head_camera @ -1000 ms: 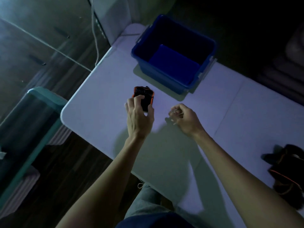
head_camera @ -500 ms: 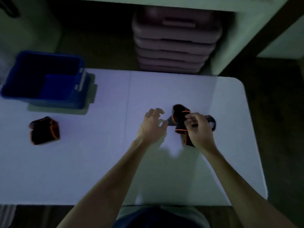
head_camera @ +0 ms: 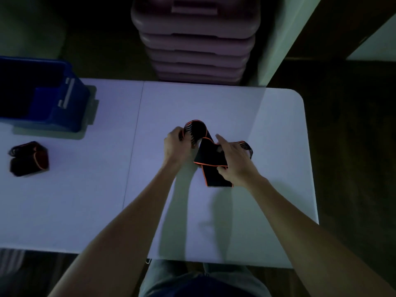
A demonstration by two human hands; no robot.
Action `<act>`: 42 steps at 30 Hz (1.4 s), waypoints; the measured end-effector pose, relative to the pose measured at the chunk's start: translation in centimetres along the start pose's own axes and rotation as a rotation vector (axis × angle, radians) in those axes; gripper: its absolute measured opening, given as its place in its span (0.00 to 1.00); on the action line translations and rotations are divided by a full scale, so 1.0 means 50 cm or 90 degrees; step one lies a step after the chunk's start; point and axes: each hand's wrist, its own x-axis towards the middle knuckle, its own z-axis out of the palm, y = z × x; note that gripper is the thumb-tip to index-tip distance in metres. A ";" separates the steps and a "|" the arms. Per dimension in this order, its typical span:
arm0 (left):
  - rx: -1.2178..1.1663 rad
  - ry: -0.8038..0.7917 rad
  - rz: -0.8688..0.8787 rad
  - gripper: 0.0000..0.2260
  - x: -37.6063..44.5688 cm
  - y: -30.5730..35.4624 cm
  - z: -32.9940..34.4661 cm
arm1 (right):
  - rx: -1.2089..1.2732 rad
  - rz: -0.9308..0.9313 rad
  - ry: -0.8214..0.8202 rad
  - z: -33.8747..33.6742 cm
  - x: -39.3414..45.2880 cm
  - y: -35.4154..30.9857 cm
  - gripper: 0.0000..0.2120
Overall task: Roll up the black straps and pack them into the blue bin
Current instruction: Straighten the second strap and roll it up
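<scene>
On the white folding table (head_camera: 85,200), both hands now hold the long black strap with orange edging (head_camera: 211,160), which half a second ago only the right hand pinched. The left hand (head_camera: 176,146) is closed on its looped end, and the right hand (head_camera: 234,162) grips the folded middle, forefinger extended. Left of it, a rolled black strap (head_camera: 29,158) lies unmoved just before the blue plastic bin (head_camera: 70,108).

Table (head_camera: 214,221) surface bare between the hands and the near edge, and across the wide middle span. Left side obstructed — blue bin (head_camera: 70,116) at far-left edge, rolled strap (head_camera: 29,159) just in front of it, apart. Loose strap (head_camera: 212,163) occupies centre-right. Beyond far edge — stacked pink cases (head_camera: 197,39).
</scene>
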 end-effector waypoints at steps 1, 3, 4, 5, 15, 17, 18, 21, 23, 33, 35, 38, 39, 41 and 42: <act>-0.047 0.030 -0.001 0.09 0.006 0.008 -0.013 | -0.022 -0.022 0.009 0.001 0.002 0.006 0.34; -0.123 0.061 0.001 0.08 0.020 0.030 -0.041 | -0.083 -0.076 0.025 0.001 -0.004 0.020 0.19; -0.158 0.066 0.005 0.06 0.026 0.044 -0.055 | -0.108 -0.099 0.024 0.002 -0.010 0.029 0.13; -0.189 0.069 0.016 0.05 0.032 0.057 -0.066 | -0.123 -0.111 0.015 0.003 -0.017 0.036 0.11; -0.292 0.078 0.240 0.06 -0.028 0.208 -0.153 | 0.096 -0.031 0.238 -0.036 -0.031 -0.042 0.19; -0.267 0.060 0.297 0.06 -0.047 0.222 -0.162 | 0.274 -0.083 0.289 -0.073 -0.022 -0.116 0.24; -0.248 0.059 0.321 0.06 -0.055 0.228 -0.165 | 0.339 -0.100 0.286 -0.092 -0.014 -0.154 0.28; -0.212 0.053 0.368 0.09 -0.073 0.245 -0.171 | 0.393 -0.074 0.239 -0.133 0.018 -0.244 0.31; -0.228 0.037 0.389 0.11 -0.074 0.254 -0.182 | 0.383 -0.059 0.272 -0.153 0.034 -0.273 0.20; -0.283 -0.128 0.207 0.19 -0.038 0.204 -0.264 | 0.442 -0.038 0.374 -0.282 0.061 -0.410 0.13; -0.270 -0.177 0.181 0.14 -0.038 0.182 -0.277 | 0.482 -0.011 0.324 -0.291 0.070 -0.432 0.17; -0.261 -0.233 0.129 0.20 -0.030 0.139 -0.321 | 0.490 0.005 0.301 -0.276 0.092 -0.467 0.20; -0.235 -0.257 0.111 0.17 -0.026 0.119 -0.335 | 0.502 0.011 0.296 -0.267 0.102 -0.477 0.19; -0.161 -0.304 0.066 0.12 -0.016 0.069 -0.359 | 0.532 0.019 0.264 -0.242 0.126 -0.495 0.21; -0.123 -0.327 0.034 0.09 -0.013 0.038 -0.370 | 0.541 0.019 0.240 -0.225 0.139 -0.504 0.23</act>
